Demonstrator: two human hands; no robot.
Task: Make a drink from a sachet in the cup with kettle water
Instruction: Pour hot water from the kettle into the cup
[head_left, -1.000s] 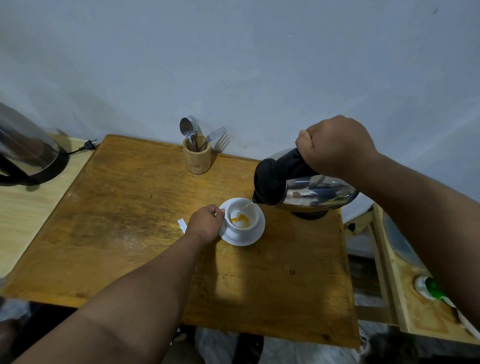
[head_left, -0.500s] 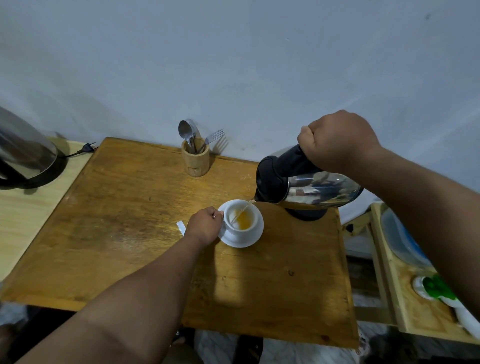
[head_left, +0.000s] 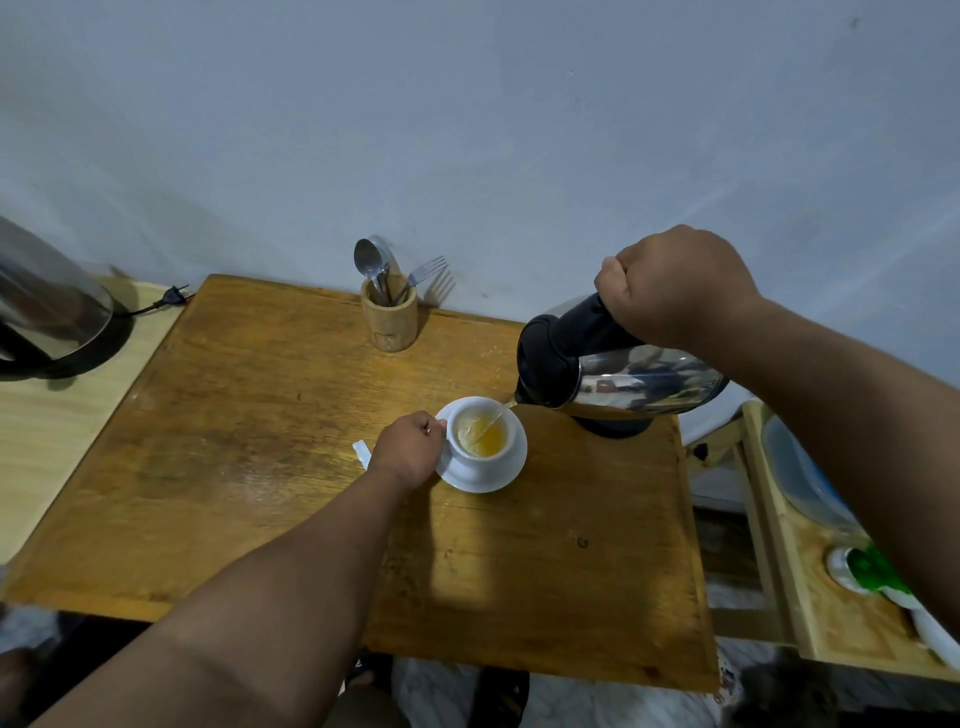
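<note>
A white cup (head_left: 470, 460) stands on a white saucer (head_left: 506, 475) in the middle of the wooden table (head_left: 249, 447). Yellow-orange liquid fills part of the cup. My left hand (head_left: 410, 449) grips the cup's handle on its left side. My right hand (head_left: 675, 286) is closed round the black handle of a steel kettle (head_left: 623, 376), which is tipped leftward above the table. A thin stream runs from its spout into the cup. A white sachet scrap (head_left: 361, 451) lies on the table, partly hidden behind my left hand.
A wooden holder (head_left: 389, 319) with spoons and a fork stands at the table's back edge. A second steel kettle (head_left: 52, 322) sits on a pale side table at far left, its plug (head_left: 174, 297) lying loose. A low wooden rack (head_left: 800, 561) with a green bottle is at right.
The liquid level in the cup has risen as the stream keeps running. The kettle has tipped a little further. My left hand has stayed on the cup handle.
</note>
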